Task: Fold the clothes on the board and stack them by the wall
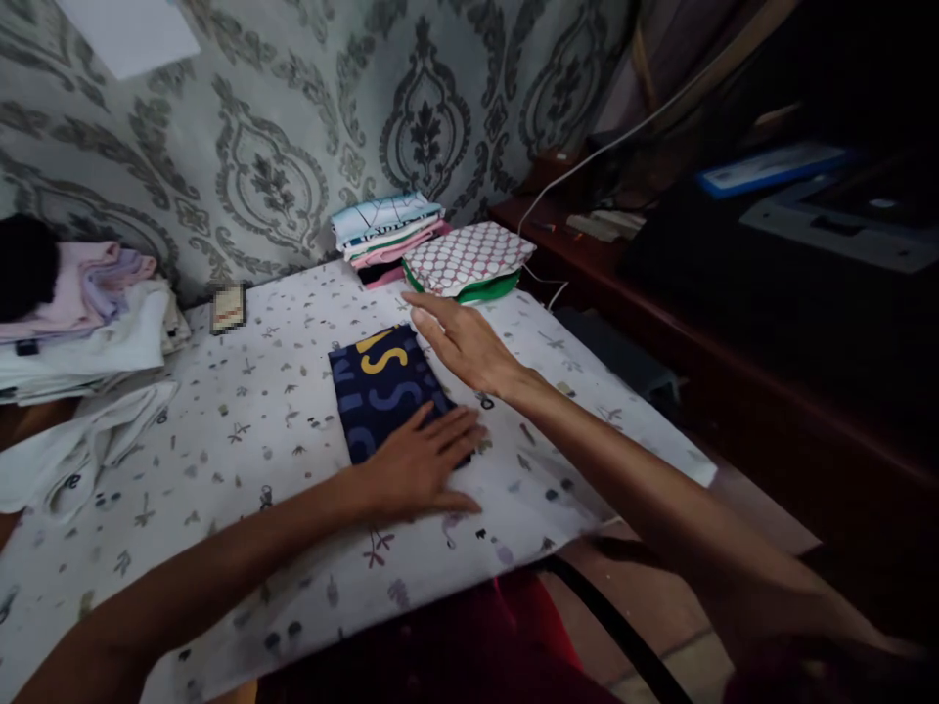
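A folded navy cloth (388, 391) with yellow and blue lettering lies flat on the patterned white table cover (293, 469). Across its near right corner my left hand (422, 460) rests palm down, fingers spread, gripping nothing. My right hand (466, 342) is held beside the cloth's far right edge with its fingers stretched out and nothing in them; whether it touches the cloth I cannot tell. Beyond that hand sits a folded cloth with pink and white circles and green edging (469, 256), next to a stack of folded clothes (388, 230).
At the left is a heap of pink and white clothes (88, 303), with a loose white garment (80, 450) in front. A small blurred beige item (228, 308) is near the patterned wall (279, 176). A dark wooden desk (572, 254) with a white cable stands at the right.
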